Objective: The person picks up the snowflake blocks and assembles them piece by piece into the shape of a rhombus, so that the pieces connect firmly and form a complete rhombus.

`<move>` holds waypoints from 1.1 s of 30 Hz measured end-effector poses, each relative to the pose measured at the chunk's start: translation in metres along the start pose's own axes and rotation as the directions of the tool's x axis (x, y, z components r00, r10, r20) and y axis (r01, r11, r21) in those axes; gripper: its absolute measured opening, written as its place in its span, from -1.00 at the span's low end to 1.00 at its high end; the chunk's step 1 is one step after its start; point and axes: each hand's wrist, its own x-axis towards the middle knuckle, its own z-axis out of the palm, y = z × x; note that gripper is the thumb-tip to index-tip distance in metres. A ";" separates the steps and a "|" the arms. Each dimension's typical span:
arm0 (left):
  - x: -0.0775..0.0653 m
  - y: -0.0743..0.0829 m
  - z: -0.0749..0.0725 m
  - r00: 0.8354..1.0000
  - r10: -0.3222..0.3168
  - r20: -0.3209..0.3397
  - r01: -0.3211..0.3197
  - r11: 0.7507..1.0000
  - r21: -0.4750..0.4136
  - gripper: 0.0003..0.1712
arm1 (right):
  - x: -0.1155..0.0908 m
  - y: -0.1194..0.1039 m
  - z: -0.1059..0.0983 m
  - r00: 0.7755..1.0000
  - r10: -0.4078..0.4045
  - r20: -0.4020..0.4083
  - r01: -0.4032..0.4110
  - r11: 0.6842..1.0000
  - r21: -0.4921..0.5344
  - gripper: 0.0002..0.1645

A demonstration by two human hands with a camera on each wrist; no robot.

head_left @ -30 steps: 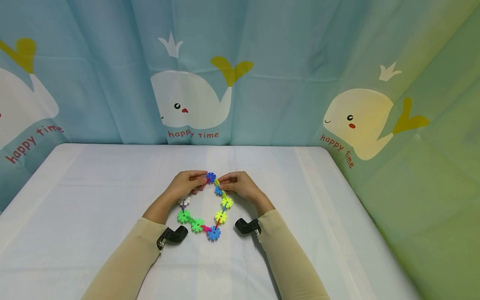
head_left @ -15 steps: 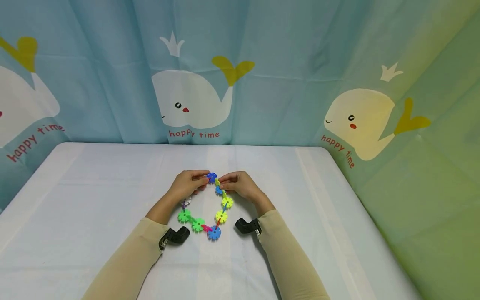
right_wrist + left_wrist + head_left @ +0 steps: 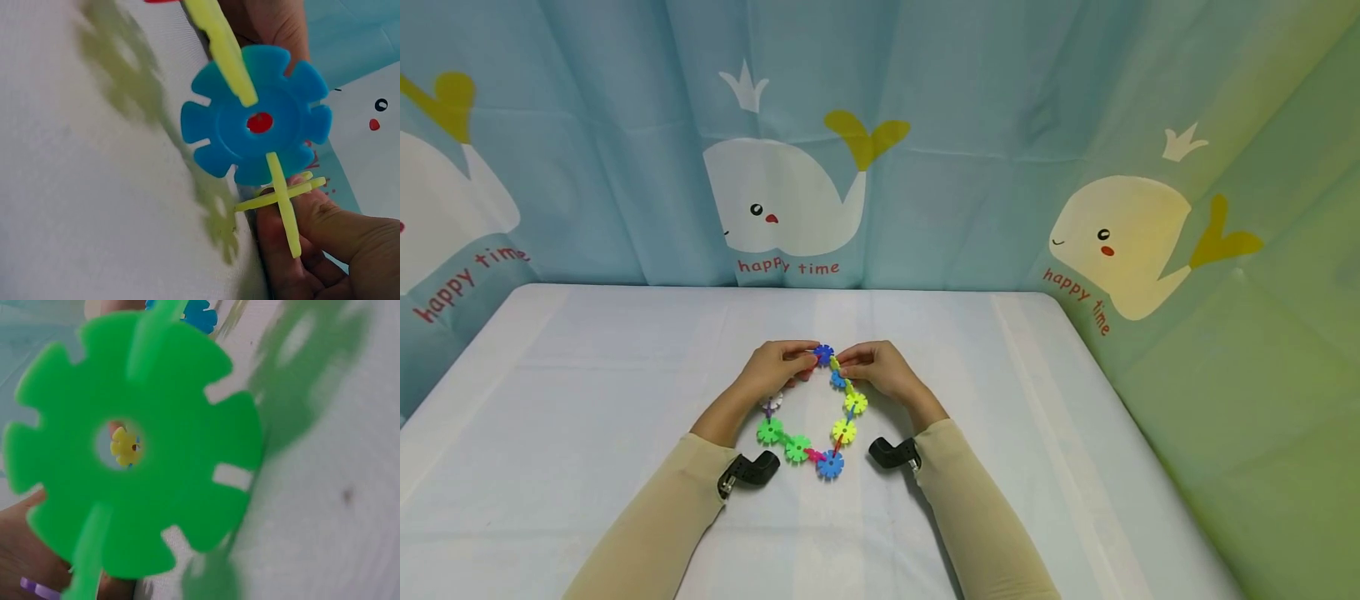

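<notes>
Interlocking snowflake discs form a loop in the middle of the head view. My left hand point(image 3: 766, 369) pinches the loop at its far end, by a dark blue disc point(image 3: 823, 355) and a red one partly hidden by the fingers. Opposite it, the thumb and fingers of my right hand point(image 3: 886, 369) grip a yellow disc beside that dark blue one. A lighter blue disc point(image 3: 294, 119) hangs near the right hand, with yellow discs slotted into it. Nearer the body are green discs point(image 3: 770, 431), yellow discs point(image 3: 844, 431) and a blue disc point(image 3: 830, 465). One green disc point(image 3: 181, 419) fills the left wrist view.
A white cloth covers the table point(image 3: 625, 400). Behind it hangs a blue curtain point(image 3: 970, 167) with printed whales, turning green along the right side. Black wrist mounts point(image 3: 752, 470) stick out from both sleeves.
My left hand has shifted slightly to the right, and its fingers sit closer to the dark blue disc. The loop's near end has moved very slightly right; the right hand stays nearly still.
</notes>
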 end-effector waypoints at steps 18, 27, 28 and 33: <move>0.000 -0.001 -0.001 1.000 0.014 0.028 -0.013 0.999 -0.034 -0.51 | 0.000 -0.001 0.000 0.999 -0.047 0.013 0.047 0.999 -0.019 -0.75; 0.000 -0.003 0.000 0.999 0.034 -0.022 -0.035 0.998 -0.054 -0.57 | 0.000 -0.005 0.001 0.998 -0.052 0.033 0.054 0.997 -0.054 -0.74; 0.000 -0.003 0.000 0.999 0.039 -0.028 -0.040 0.998 -0.056 -0.57 | -0.001 -0.005 0.001 0.998 -0.048 0.029 0.050 0.997 -0.058 -0.74; 0.001 -0.003 0.001 0.997 0.055 -0.059 -0.057 0.997 -0.048 -0.57 | -0.003 -0.009 0.000 0.999 -0.025 0.024 0.026 0.998 -0.050 -0.72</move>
